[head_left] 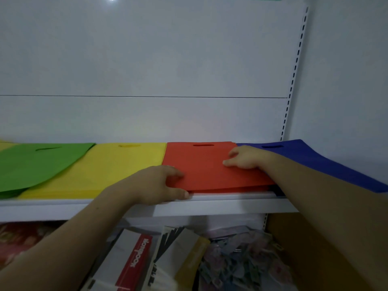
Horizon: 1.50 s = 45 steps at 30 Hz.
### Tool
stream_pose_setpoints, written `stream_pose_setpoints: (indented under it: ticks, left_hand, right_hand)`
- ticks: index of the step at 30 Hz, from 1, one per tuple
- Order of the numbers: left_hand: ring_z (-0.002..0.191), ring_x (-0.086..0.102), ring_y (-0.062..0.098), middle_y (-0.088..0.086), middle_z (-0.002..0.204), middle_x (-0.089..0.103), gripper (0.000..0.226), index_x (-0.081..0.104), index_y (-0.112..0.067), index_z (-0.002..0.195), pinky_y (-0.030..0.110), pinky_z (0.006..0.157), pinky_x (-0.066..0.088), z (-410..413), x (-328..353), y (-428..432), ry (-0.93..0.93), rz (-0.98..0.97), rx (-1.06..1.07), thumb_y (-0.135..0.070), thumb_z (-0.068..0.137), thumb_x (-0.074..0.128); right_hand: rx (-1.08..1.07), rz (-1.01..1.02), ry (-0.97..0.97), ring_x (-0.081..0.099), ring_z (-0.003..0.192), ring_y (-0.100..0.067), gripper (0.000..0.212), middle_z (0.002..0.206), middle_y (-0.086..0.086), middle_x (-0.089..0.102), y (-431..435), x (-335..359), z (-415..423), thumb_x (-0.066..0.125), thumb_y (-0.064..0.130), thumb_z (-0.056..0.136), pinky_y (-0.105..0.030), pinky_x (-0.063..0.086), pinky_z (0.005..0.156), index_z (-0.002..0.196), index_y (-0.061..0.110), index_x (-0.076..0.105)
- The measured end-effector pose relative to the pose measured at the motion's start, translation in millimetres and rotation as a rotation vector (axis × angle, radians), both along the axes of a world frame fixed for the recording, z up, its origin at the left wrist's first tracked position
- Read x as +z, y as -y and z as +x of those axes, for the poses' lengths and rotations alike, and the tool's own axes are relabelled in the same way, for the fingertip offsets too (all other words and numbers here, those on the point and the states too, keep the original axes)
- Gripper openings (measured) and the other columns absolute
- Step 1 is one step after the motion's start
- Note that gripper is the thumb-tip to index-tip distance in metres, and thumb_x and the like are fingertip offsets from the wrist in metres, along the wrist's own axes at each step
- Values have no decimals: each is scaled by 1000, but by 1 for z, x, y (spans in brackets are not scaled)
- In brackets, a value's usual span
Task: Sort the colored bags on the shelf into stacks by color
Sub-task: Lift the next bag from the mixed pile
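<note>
Flat bags lie side by side on the white shelf point(231, 203): a green stack point(35, 164) at the left, a yellow stack point(113, 164), a red stack point(201, 162) and a blue stack point(327, 160) at the right. My left hand point(159, 183) grips the red stack's front left corner, fingers on top and thumb at its front edge. My right hand point(245, 157) rests flat on the red stack's right side, next to the blue bags. My right forearm covers part of the blue stack.
A white back panel rises behind the shelf, with a slotted upright point(294, 80) at the right. Below the shelf lie notebooks and packets point(134, 261), and a brown cardboard box point(294, 238) stands at the lower right.
</note>
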State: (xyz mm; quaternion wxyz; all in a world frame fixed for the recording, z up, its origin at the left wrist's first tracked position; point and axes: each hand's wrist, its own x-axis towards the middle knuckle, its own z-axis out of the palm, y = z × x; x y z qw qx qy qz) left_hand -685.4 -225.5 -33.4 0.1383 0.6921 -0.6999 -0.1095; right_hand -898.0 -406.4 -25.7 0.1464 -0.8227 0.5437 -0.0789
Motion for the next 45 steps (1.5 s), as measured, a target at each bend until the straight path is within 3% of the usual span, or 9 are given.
stream_pose_setpoints:
  ticks: [5, 8, 20, 27, 31, 35, 45]
  left_hand:
    - [127, 43, 11, -6, 147, 38, 68, 38, -27, 142, 17, 95, 29, 1, -1, 1, -7, 6, 1, -54, 83, 59]
    - [133, 37, 13, -5, 150, 34, 68, 35, -25, 144, 19, 100, 26, 1, -1, 2, 33, -6, 5, -53, 86, 56]
    - [140, 26, 13, -4, 154, 26, 69, 32, -24, 146, 26, 112, 20, 0, -8, 6, 97, -34, 22, -57, 88, 49]
    - [138, 30, 15, -4, 154, 26, 71, 30, -26, 146, 29, 111, 24, -4, -5, 6, 155, -3, 36, -60, 86, 49]
    - [138, 31, 15, -5, 153, 28, 70, 32, -29, 145, 28, 109, 24, -1, 6, 5, 83, 3, 80, -59, 85, 52]
    - [137, 31, 15, -6, 152, 31, 69, 34, -32, 144, 29, 111, 25, 13, 11, -2, 57, -58, 144, -60, 83, 53]
    - [139, 29, 12, -8, 152, 30, 66, 33, -29, 144, 26, 109, 23, 87, 20, -73, 41, -160, 208, -51, 86, 56]
  right_hand:
    - [45, -14, -68, 43, 131, -20, 59, 144, -2, 45, -2, -2, 0, 49, 54, 92, -30, 32, 106, 138, 17, 49]
    - [62, -14, -84, 43, 131, -20, 59, 146, -2, 43, -2, -6, -1, 46, 56, 92, -31, 32, 108, 138, 19, 50]
    - [75, 60, -208, 18, 146, -21, 79, 159, -1, 18, 6, -9, 0, 28, 71, 90, -40, 14, 119, 151, 22, 22]
    - [94, 43, -226, 19, 146, -21, 82, 159, -1, 18, 13, -7, 3, 30, 72, 89, -40, 15, 119, 151, 20, 23]
    - [133, -45, -138, 22, 144, -21, 79, 158, -3, 21, 13, 7, 15, 35, 66, 91, -36, 17, 118, 150, 15, 25]
    - [187, -150, -43, 37, 136, -24, 71, 150, -8, 37, 2, 16, 41, 41, 61, 92, -33, 31, 110, 143, 13, 37]
    - [285, -197, 25, 30, 140, -24, 74, 155, -8, 29, -60, 33, 145, 42, 60, 93, -29, 27, 109, 148, 13, 30]
